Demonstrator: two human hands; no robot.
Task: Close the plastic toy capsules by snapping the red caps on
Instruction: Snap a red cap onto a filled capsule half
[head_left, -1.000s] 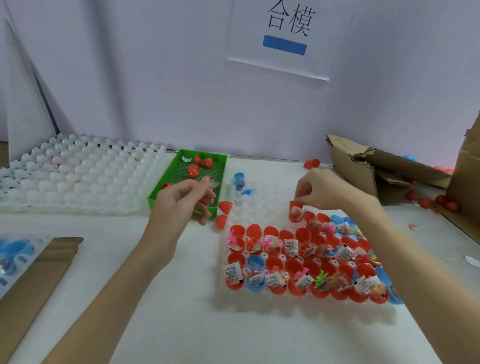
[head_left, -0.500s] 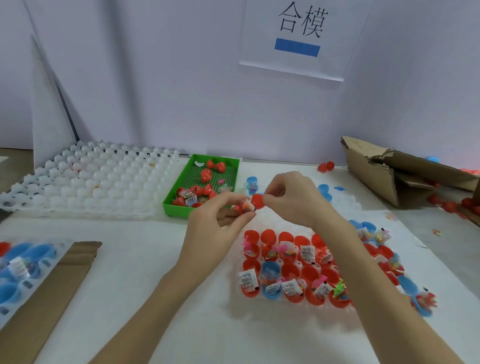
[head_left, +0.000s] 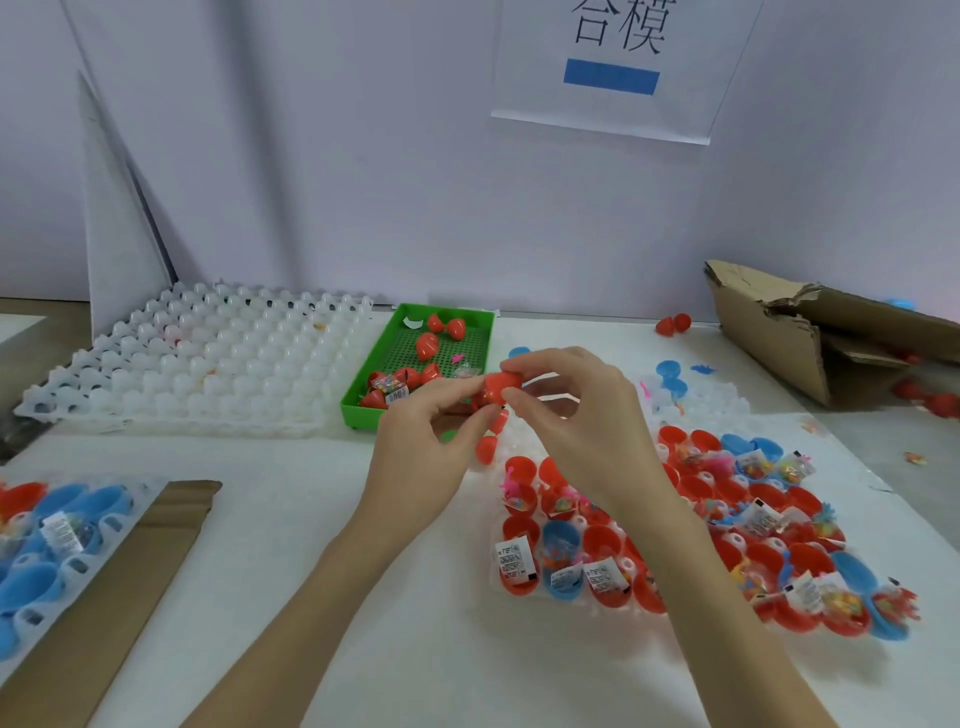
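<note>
Both hands meet above the table's middle, pinching one red capsule (head_left: 497, 388) between them. My left hand (head_left: 434, 434) holds its lower half from the left with thumb and fingertips. My right hand (head_left: 574, 410) grips the red cap from the right. Two loose red caps (head_left: 488, 447) lie on the table just below the hands. A clear tray (head_left: 649, 613) at the lower right holds several open red and blue capsule halves with small toys and paper slips in them.
A green basket (head_left: 363, 400) behind the hands holds several red capsules. White empty cell trays (head_left: 208, 364) lie at the back left. A torn cardboard box (head_left: 779, 338) sits at the back right. Another tray of blue halves (head_left: 47, 566) and a cardboard strip (head_left: 130, 582) lie at the near left.
My right hand left the tray and came to the middle with a capsule half; my left hand came from the green basket. The two halves are now pressed together between both hands.
</note>
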